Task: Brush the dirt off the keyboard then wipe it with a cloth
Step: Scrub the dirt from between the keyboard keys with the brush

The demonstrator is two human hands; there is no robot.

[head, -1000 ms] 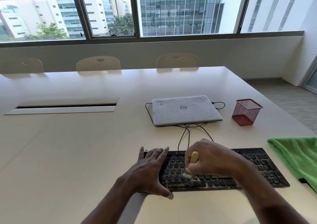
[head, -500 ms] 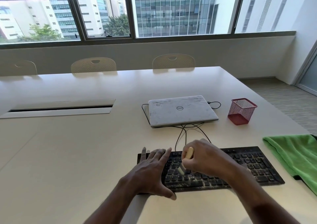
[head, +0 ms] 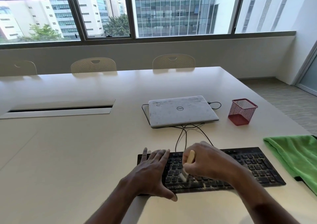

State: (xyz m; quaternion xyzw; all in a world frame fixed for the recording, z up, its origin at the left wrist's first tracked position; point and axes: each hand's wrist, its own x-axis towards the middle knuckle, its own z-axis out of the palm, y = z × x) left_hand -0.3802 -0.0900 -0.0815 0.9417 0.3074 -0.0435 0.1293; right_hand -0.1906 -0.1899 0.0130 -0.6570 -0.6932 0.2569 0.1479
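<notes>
While left hand point(head: 151, 170) presses keyboard point(head: 253, 165) | right hand point(head: 207, 162) grips brush point(head: 190, 157) on it

Left hand point(head: 151, 170) flat on the keyboard point(head: 248, 165) — right hand point(head: 205, 162) grips a brush point(head: 187, 163), bristles on the keys.

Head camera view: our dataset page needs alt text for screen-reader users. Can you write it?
A person's right hand holds a small wooden-handled brush to the keys of a dusty black keyboard, while the left hand rests flat on its left end. On the pale table lie a closed white laptop, a red mesh cup and a green cloth.
</notes>
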